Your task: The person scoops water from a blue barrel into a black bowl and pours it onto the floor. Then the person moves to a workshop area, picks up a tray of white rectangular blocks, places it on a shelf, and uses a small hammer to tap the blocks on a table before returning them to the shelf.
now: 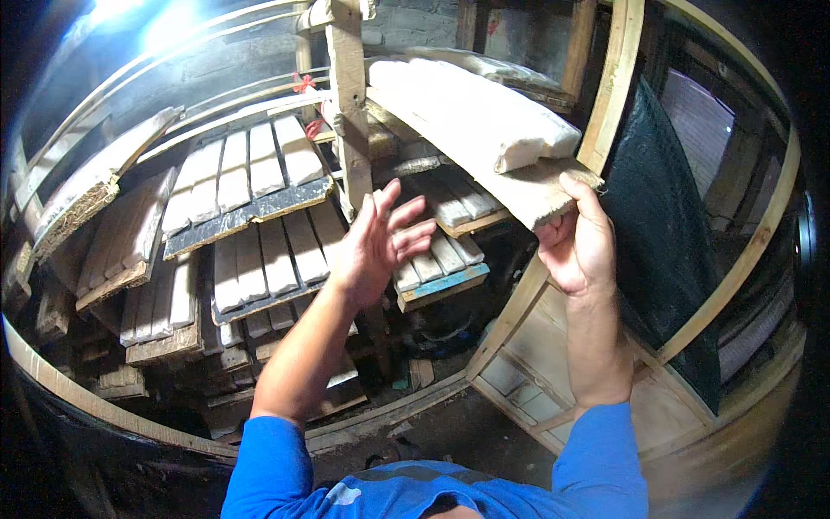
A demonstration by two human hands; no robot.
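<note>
Head view shows our right hand [581, 246] with its fingers [586, 197] curled around the frayed near corner of a rough wooden board [527, 192], held high at the rack. Our left hand [380, 242] hovers empty, fingers spread. A pale, chalky slab [471, 112] lies lengthwise on the board; tilting it could send the slab sliding onto the stacked slabs [251, 177] below.

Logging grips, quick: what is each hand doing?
Left hand: open, fingers spread, holding nothing.
Right hand: gripping the wooden board's corner.
</note>
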